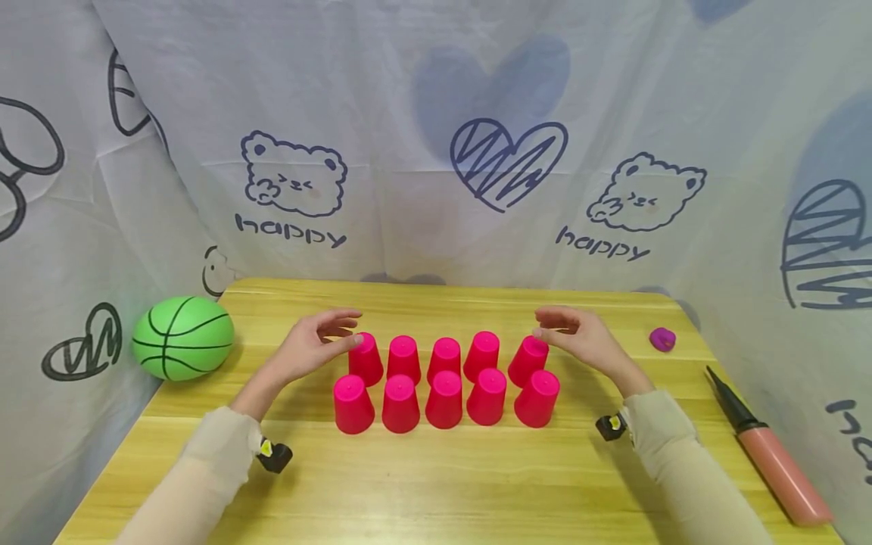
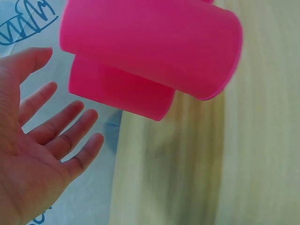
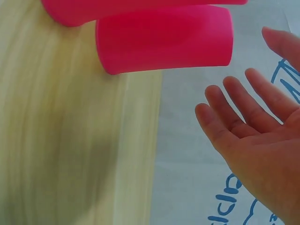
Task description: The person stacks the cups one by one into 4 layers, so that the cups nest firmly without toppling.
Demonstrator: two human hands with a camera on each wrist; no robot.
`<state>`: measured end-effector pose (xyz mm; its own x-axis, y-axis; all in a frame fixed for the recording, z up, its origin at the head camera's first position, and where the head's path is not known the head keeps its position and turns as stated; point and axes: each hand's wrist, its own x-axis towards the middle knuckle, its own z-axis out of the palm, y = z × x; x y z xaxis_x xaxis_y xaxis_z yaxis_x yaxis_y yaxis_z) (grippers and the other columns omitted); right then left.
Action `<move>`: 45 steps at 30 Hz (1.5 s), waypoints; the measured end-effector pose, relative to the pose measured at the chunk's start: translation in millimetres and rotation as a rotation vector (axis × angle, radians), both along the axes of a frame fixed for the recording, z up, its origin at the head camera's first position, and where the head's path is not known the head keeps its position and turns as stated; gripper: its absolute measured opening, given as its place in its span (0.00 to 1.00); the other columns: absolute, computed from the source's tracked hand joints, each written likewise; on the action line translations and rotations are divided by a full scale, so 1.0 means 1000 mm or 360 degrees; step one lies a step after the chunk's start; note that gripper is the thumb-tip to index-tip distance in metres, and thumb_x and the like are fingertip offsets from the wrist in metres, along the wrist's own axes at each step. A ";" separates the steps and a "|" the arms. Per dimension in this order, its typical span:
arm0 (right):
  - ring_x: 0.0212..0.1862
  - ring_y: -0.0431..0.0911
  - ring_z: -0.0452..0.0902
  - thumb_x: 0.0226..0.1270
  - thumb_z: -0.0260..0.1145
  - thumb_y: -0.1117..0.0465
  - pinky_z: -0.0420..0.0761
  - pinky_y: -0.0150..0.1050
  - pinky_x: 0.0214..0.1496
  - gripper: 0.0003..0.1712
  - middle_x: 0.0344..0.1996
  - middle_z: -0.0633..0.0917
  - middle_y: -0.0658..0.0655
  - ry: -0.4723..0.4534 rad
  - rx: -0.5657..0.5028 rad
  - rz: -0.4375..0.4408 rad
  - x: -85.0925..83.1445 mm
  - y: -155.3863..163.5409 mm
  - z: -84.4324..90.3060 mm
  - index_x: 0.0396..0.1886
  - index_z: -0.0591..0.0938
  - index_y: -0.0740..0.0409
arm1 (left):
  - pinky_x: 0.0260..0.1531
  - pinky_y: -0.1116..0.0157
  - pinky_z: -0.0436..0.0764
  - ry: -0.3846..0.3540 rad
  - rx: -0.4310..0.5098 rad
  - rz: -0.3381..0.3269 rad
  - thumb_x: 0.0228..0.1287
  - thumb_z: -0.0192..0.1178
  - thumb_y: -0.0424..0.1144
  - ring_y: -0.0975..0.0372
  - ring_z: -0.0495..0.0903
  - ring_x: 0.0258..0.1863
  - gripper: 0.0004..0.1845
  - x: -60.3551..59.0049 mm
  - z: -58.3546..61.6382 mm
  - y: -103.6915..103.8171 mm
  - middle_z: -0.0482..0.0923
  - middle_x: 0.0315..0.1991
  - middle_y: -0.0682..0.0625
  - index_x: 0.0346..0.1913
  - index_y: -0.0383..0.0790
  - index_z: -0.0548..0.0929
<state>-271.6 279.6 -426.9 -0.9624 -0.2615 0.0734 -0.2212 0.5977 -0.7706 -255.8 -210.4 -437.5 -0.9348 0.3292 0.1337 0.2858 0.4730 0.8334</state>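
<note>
Two rows of upside-down pink cups stand mid-table, several in each. My left hand (image 1: 315, 344) hovers by the back row's left end cup (image 1: 366, 362), thumb overlapping its top in the head view. In the left wrist view its fingers (image 2: 70, 136) are spread and hold nothing, apart from the nearest cups. My right hand (image 1: 579, 337) is at the back row's right end cup (image 1: 528, 363), thumb near its top. The right wrist view shows that hand's fingers (image 3: 243, 112) loosely extended beside a cup (image 3: 164, 40), with nothing in them. The front row's left end cup (image 1: 353, 406) stands nearer me.
On the wooden table (image 1: 409, 492), a green ball (image 1: 182, 337) sits at the left edge. A purple lump (image 1: 662, 339) lies at the back right. Along the right edge lies a pink hand pump (image 1: 777, 462) with a black nozzle. Printed cloth (image 1: 409, 227) hangs behind.
</note>
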 end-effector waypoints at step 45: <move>0.53 0.52 0.84 0.65 0.77 0.46 0.86 0.37 0.51 0.31 0.55 0.89 0.58 -0.0125 0.0132 0.0086 -0.003 -0.007 -0.004 0.64 0.85 0.53 | 0.53 0.56 0.89 -0.0107 -0.0105 -0.0027 0.69 0.70 0.44 0.46 0.85 0.58 0.28 0.005 -0.014 0.003 0.85 0.59 0.39 0.69 0.40 0.79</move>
